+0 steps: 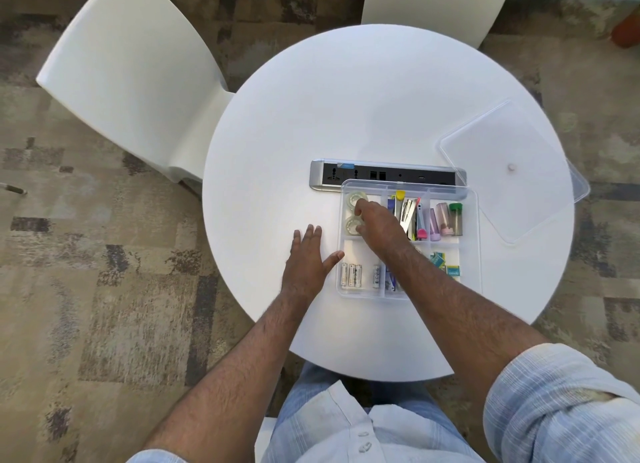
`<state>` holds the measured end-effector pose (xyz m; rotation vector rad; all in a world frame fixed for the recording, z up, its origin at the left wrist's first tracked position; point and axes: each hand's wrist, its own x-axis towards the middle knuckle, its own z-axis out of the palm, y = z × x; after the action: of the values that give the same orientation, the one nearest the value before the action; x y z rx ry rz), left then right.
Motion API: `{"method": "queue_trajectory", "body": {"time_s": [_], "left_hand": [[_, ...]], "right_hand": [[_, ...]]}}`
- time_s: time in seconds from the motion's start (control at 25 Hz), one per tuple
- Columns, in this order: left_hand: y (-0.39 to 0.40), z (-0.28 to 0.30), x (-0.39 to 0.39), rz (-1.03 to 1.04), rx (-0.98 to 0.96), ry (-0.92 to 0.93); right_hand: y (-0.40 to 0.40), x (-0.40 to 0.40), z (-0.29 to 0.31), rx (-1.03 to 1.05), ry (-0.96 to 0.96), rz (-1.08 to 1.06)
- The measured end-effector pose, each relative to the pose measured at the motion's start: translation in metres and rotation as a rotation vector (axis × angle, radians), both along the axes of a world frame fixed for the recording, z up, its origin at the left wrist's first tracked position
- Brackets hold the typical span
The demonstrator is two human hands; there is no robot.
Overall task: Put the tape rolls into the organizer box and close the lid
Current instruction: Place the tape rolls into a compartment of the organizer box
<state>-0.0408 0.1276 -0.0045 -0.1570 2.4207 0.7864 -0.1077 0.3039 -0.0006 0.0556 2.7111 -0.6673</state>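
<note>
The clear organizer box (pixel 471 240) stands on the round white table (pixel 346 109), with its lid off. Two clear tape rolls lie in its far-left compartment: the far tape roll (pixel 356 198) and the near tape roll (pixel 349 224). My right hand (pixel 379 225) reaches into that compartment, with forefinger and thumb closed around the near roll. My left hand (pixel 306 258) lies flat on the table beside the box's left wall, fingers spread and thumb touching the wall. The clear lid (pixel 512 171) lies flat to the right, beyond the box.
Other compartments hold batteries (pixel 351 274), a stapler and pens (pixel 408 216), small vials (pixel 448 218) and teal packets (pixel 446 266). A grey power socket strip (pixel 381 175) sits just behind the box. Two white chairs (pixel 131 67) stand at the far side. The lid overhangs the table's right edge.
</note>
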Motion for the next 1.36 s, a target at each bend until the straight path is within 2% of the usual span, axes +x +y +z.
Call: {"method": "queue_trajectory", "body": {"time_s": [0.44,1.36], "left_hand": [[0.000,-0.002,0.000,0.030,0.068,-0.013],[-0.002,-0.005,-0.005,-0.014,0.048,0.017]], "right_hand": [[0.006,-0.006,0.001,-0.067,-0.109,-0.092],[-0.003,-0.009,0.002,0.066,-0.062,-0.031]]}}
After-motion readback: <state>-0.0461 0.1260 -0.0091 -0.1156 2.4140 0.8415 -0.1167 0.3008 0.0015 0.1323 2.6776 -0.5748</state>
